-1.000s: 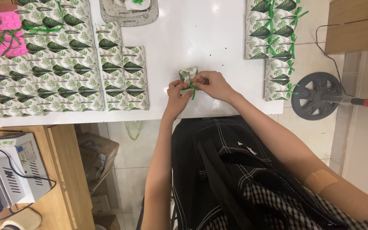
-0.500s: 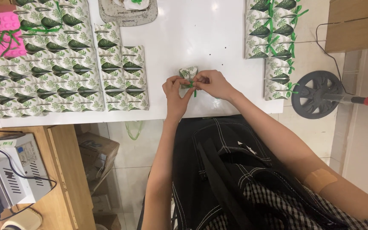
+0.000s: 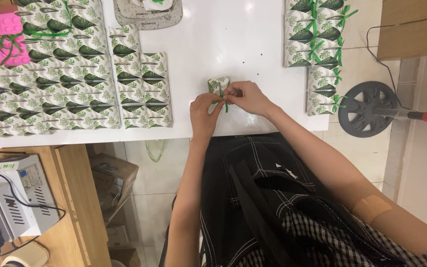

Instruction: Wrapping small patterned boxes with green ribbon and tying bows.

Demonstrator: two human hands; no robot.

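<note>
White tabletop [image 3: 243,44] spreading under head camera, near edge at my lap. My left hand [image 3: 204,111] and right hand [image 3: 245,98] pinching thin green ribbon [image 3: 225,103] on small leaf-printed paper favour box [image 3: 218,85]. Judging: keeping tension even, knot centred. Contents hidden. Flat leaf-printed boxes [image 3: 75,94] lying left, ribboned finished boxes [image 3: 317,54] stacking right.

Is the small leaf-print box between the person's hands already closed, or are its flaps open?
Closed, apparently: the small leaf-print box shows curved ends folded in, and both hands pinch a green ribbon at its near edge.
</note>
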